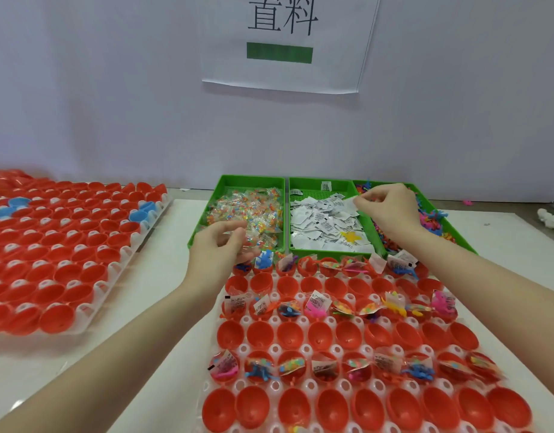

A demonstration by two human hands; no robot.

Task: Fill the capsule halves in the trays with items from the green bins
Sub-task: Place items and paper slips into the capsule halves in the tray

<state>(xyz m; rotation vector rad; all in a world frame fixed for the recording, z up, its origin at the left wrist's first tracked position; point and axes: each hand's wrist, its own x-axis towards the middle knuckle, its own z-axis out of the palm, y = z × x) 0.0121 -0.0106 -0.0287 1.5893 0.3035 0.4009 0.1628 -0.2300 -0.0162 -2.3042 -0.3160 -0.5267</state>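
Left hand (221, 245) at the near edge of the left green bin (207, 210), fingers curled around clear bead packets (254, 214). Right hand (385, 210) over the wall between the middle bin (319, 185) and the right bin (456, 235), pinching a white paper sachet (350, 203). Directly below the bins, touching their front rims, the near tray (304, 350) of red capsule halves (260, 334), alternate rows filled. Bare white surface (163, 295) between it and the second tray (113, 270) at left.
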